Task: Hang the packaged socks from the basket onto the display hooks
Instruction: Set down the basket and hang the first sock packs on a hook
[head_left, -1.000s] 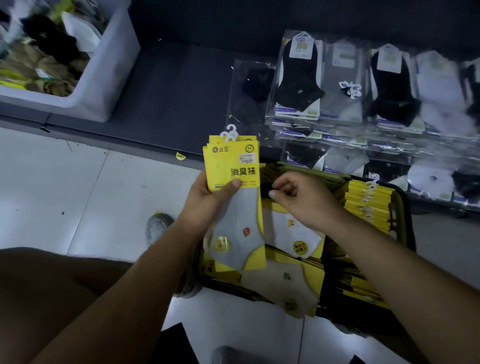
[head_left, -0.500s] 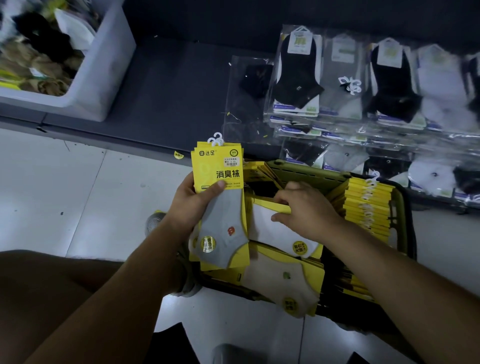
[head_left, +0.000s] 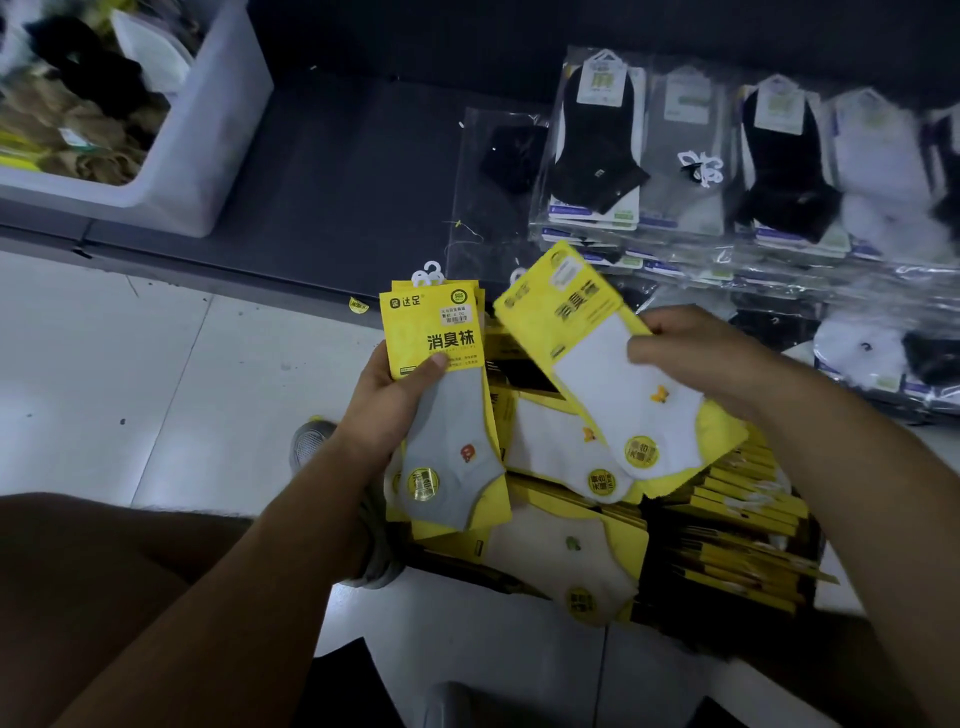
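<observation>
Left hand (head_left: 384, 410): grips a small stack of grey sock packs (head_left: 447, 405) upright, thumb pressed across the front card, fingers curled behind. White plastic hangers (head_left: 428, 273) stick up from the top of the stack.

Right hand (head_left: 696, 353): fingers curled round the right edge of a single white sock pack (head_left: 613, 374), pinching it. This pack is tilted, its top leaning left, and its upper corner sits just beside the grey stack; whether the two touch cannot be told.

Both held items are above the basket (head_left: 467, 564), which stands on the tiled floor (head_left: 156, 364). Inside it, another white pack (head_left: 561, 452) and a beige pack (head_left: 566, 561) lie flat, and a row of yellow packs (head_left: 743, 519) stands edge-on at the right side.

Behind the basket, socks in clear bags (head_left: 675, 150) lie overlapping on a dark shelf (head_left: 337, 171). A white bin (head_left: 208, 130) of loose items sits at the shelf's left end
</observation>
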